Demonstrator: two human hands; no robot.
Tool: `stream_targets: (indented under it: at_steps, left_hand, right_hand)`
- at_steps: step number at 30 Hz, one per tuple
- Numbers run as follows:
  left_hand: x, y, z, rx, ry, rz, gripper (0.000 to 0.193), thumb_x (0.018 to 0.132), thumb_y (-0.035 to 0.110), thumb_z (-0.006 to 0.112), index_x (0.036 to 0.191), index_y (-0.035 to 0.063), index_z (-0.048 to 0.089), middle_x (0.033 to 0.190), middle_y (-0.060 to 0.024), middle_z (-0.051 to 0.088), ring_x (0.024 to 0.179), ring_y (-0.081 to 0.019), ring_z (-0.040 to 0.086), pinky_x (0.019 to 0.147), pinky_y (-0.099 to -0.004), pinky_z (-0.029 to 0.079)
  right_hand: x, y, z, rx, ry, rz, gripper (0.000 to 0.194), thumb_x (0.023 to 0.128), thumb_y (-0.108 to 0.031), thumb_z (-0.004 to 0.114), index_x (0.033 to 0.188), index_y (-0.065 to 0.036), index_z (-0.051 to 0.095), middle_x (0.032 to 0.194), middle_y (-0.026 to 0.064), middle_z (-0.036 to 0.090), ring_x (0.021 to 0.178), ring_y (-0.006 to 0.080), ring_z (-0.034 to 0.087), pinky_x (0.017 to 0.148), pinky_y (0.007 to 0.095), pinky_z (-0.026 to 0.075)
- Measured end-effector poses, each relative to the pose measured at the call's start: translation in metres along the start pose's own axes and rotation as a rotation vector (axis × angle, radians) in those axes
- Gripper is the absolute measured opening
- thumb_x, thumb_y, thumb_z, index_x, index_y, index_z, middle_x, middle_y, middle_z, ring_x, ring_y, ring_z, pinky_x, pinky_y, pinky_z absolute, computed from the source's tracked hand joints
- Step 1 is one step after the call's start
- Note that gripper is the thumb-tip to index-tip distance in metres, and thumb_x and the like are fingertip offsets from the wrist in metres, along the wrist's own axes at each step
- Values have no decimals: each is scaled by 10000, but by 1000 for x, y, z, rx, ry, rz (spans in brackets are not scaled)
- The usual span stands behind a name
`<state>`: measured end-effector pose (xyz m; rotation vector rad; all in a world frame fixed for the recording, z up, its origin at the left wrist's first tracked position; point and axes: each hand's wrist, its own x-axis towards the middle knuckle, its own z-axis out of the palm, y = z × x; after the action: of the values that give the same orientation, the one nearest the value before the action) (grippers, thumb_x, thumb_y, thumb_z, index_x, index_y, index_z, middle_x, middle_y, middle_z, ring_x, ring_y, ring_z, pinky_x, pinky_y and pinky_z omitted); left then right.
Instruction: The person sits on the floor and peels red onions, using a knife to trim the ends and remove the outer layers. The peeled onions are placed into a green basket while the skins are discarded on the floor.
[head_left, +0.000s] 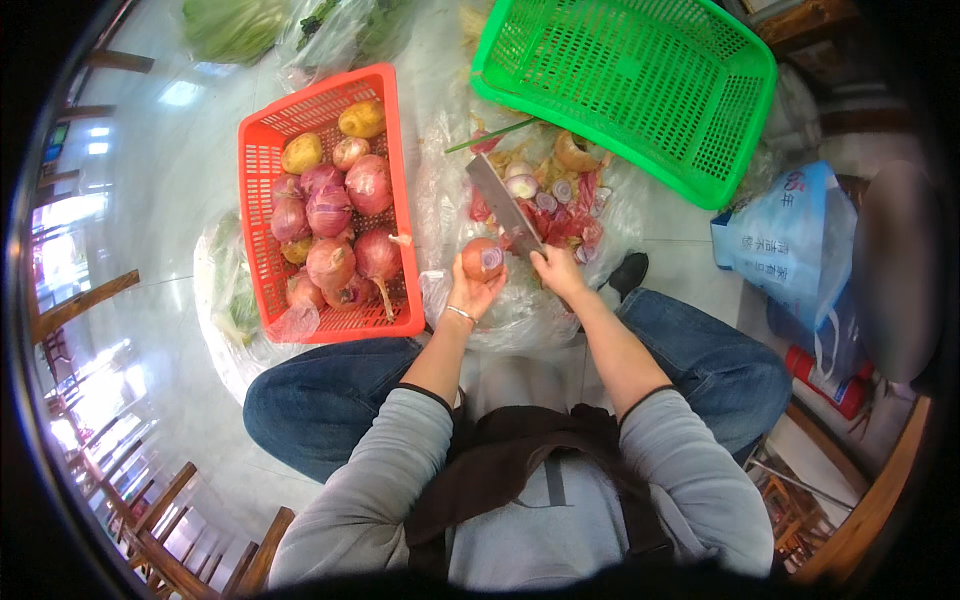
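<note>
My left hand (477, 292) holds a red onion (480, 259) with one end cut off, its pale ringed face showing. My right hand (559, 271) grips a broad-bladed kitchen knife (504, 202), whose blade points up and to the left, just right of the onion. Beneath and beyond both hands, a clear plastic sheet or bag (517, 322) bears onion skins (589, 225) and cut onion ends (546, 201). Left of my hands stands a red plastic basket (412, 285) with several red onions (328, 210) and some potatoes (301, 153).
A green plastic basket (600, 131) stands at the upper right. Bagged leafy greens (232, 26) lie at the upper left. A blue bag (787, 225) and a fire extinguisher (844, 394) are at the right. Wooden furniture (157, 502) shows at the lower left.
</note>
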<state>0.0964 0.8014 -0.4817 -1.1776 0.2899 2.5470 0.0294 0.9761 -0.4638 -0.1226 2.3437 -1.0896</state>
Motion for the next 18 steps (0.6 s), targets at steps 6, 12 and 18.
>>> stream_targets:
  at_steps: [6, 12, 18]
  left_hand:
    - [-21, 4, 28, 42, -278, -61, 615, 805, 533, 352, 1185, 49, 368, 1080, -167, 483, 910, -299, 523, 737, -337, 491]
    - [-53, 3, 64, 83, -227, -80, 528, 779, 473, 369, 1121, 75, 421, 1022, -141, 512, 814, -312, 533, 646, -341, 489]
    - [-68, 12, 63, 290, -141, -98, 489, 784, 492, 332, 1030, 104, 498, 878, -89, 573, 689, -254, 541, 538, -305, 466]
  right_hand:
    - [-43, -16, -28, -396, 473, -63, 316, 757, -244, 520, 1043, -111, 499, 788, 151, 577, 665, 315, 567, 590, 399, 448]
    - [-38, 48, -46, -603, 487, -29, 440, 712, -141, 564, 1130, -138, 429, 822, 138, 540, 746, 301, 549, 639, 387, 448]
    - [-38, -6, -63, -664, 471, -183, 340, 658, -127, 600, 993, -98, 548, 946, 101, 530, 824, 301, 518, 709, 349, 432]
